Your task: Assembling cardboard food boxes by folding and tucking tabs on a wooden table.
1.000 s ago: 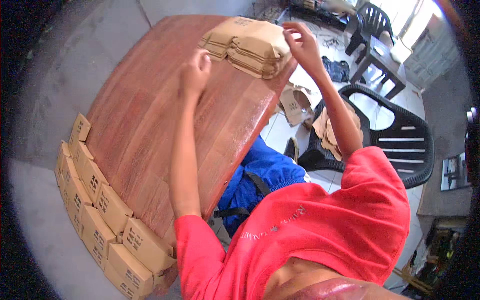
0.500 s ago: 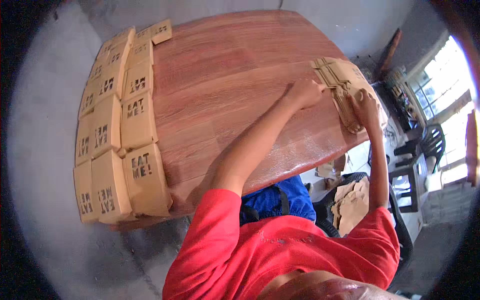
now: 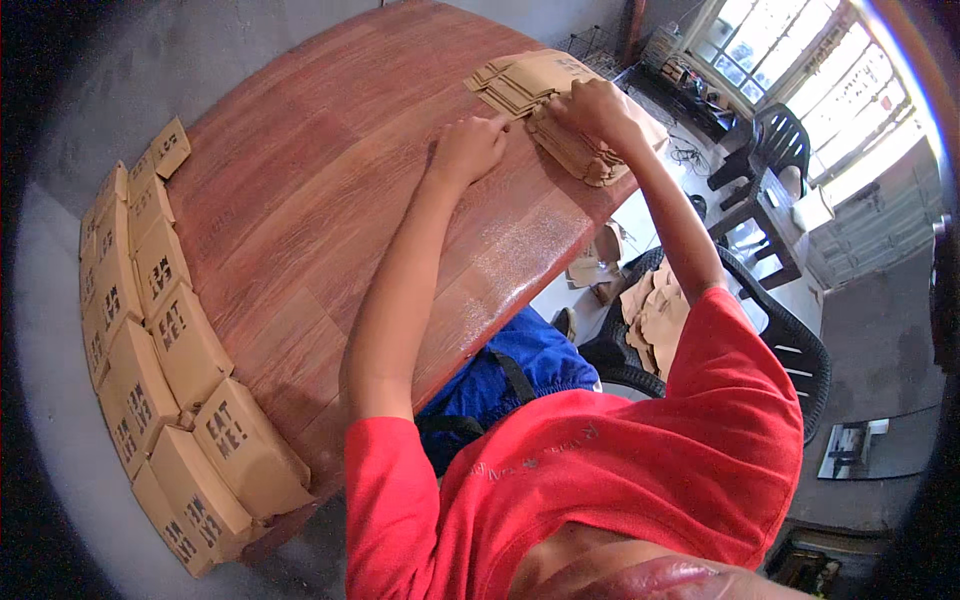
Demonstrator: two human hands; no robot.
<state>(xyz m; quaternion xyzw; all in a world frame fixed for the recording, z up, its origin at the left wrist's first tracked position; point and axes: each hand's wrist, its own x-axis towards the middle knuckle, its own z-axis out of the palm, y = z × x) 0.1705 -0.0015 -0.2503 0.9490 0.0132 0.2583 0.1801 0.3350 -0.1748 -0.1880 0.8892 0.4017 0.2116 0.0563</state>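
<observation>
Along the table's point(image 3: 320, 200) left edge, the boxes point(image 3: 180, 350) stood in the same packed rows I had seen a second earlier; they sat differently in my view only because the head had turned. They were blocky, matt brown card, crisp at the corners and marked with black lettering, and nothing there had been added or taken. Rightward, the table was bare reddish wood grain, glossy enough near its front edge to throw back a speckled glare. The left hand point(image 3: 466, 152) had come in from open space; its fingers were mostly curled and the tips were by the stack's point(image 3: 545, 75) near side, but I couldn't tell whether they gripped anything. The stack itself lay at the table's far right, a low pile of flattened card in two stepped parts, its layered edges ridged like pages, its top smooth and printed. Over it the right hand point(image 3: 597, 108) had shifted from the outer end to a bent-finger pose on top, near the step; whether it pinched a sheet or only pressed was hidden from me. I read that change as reaching having given way to close handling, with both hands at the one pile. Past them, ragged, curling brown scraps point(image 3: 655, 315) lay heaped on the black, slatted chair point(image 3: 808, 350).
</observation>
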